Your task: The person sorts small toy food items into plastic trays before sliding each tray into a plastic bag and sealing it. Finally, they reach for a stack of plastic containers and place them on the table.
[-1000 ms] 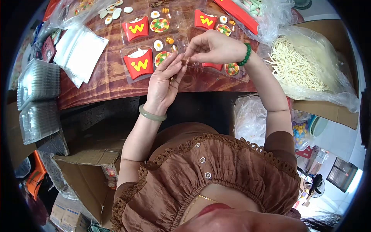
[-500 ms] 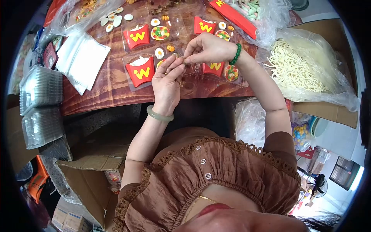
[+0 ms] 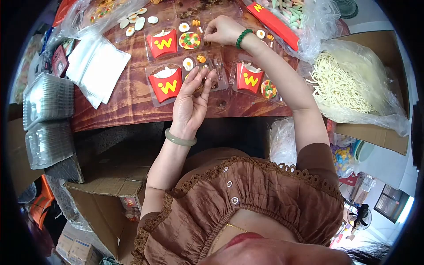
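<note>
My left hand (image 3: 191,104), palm up with fingers stretched and apart, is over the front tray, beside its red fries-style box (image 3: 166,84) and a fried-egg candy (image 3: 188,64). Small dark spots show between its fingers, too small to name. My right hand (image 3: 224,31) reaches to the right side of the back-left tray, its fingertips pinched together near a small brown piece (image 3: 207,43); what they grip is hidden. That tray also holds a red box (image 3: 162,44) and a round multicoloured candy (image 3: 189,40). Another red box (image 3: 248,77) lies in the right tray.
White plastic sheets (image 3: 98,70) and stacked clear trays (image 3: 47,101) stand left. Loose egg candies (image 3: 140,24) are at the back left. A carton with a bag of pale strands (image 3: 340,84) is right, and a long red packet (image 3: 274,26) is behind.
My hands have parted: the right one moved away and back to the back-left tray, while the left stayed over the front tray and its fingers spread. The view shifted slightly.
</note>
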`<state>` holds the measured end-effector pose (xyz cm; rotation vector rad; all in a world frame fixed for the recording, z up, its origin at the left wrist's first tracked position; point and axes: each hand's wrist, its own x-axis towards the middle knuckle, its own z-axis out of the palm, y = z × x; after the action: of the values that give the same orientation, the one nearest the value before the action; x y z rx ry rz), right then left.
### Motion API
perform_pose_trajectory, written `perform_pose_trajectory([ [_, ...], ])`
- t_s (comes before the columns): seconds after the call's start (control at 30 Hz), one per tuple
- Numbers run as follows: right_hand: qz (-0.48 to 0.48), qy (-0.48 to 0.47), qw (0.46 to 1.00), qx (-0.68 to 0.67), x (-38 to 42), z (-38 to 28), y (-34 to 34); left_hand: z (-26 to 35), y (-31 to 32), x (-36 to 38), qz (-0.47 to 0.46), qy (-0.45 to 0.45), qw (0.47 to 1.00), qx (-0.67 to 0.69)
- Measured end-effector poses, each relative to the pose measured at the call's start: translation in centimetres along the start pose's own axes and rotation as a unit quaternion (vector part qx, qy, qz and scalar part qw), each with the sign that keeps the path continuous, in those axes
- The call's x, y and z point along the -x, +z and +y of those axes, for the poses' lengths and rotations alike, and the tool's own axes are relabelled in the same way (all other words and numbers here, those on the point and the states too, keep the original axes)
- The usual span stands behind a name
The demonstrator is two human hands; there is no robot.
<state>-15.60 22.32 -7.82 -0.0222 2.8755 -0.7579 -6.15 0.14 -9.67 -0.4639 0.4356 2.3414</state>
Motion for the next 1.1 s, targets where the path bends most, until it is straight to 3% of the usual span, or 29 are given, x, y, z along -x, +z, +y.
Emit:
perform_pose_trajectory([
  [0.1,0.016,-0.027,0.999,0.041,-0.1,-0.2,0.4,0.2,-0.3,-0.1,-0.002,0.001,1.000,-0.003],
  [0.2,0.007,0.047,0.996,-0.078,0.7,-0.3,0.1,0.5,-0.1,0.1,0.001,-0.002,1.000,-0.006],
  [0.27,0.052,-0.050,0.997,-0.025,0.9,0.7,0.2,0.7,0.3,0.4,0.008,-0.003,1.000,-0.009],
  [0.43,0.107,-0.095,0.987,0.070,1.4,1.3,2.6,0.9,0.3,0.3,-0.027,-0.022,0.999,0.030],
  [0.5,0.172,-0.169,0.964,0.112,1.4,1.2,3.1,1.2,0.5,0.6,-0.035,-0.027,0.999,0.027],
  [0.6,0.226,-0.188,0.955,0.043,4.1,-0.5,1.7,1.6,0.5,1.2,-0.062,-0.042,0.997,0.030],
  [0.63,0.181,-0.175,0.968,-0.015,5.9,-2.0,0.8,2.0,0.4,1.5,-0.077,-0.050,0.995,0.044],
  [0.7,0.063,-0.238,0.964,-0.097,9.6,-3.2,0.6,2.5,0.0,2.0,-0.112,-0.049,0.991,0.054],
  [0.77,-0.100,-0.219,0.964,-0.117,13.3,-4.9,1.0,2.7,-0.2,2.3,-0.108,-0.044,0.992,0.041],
  [0.8,-0.113,-0.230,0.965,-0.058,14.7,-4.5,2.7,2.7,-0.3,2.3,-0.122,-0.045,0.991,0.032],
  [0.9,-0.078,-0.137,0.987,0.030,18.0,-4.5,6.1,2.1,-0.2,2.3,-0.154,-0.054,0.986,0.015],
  [1.1,0.044,-0.121,0.991,0.017,19.0,-4.1,8.0,0.8,0.1,2.5,-0.171,-0.080,0.982,-0.010],
])
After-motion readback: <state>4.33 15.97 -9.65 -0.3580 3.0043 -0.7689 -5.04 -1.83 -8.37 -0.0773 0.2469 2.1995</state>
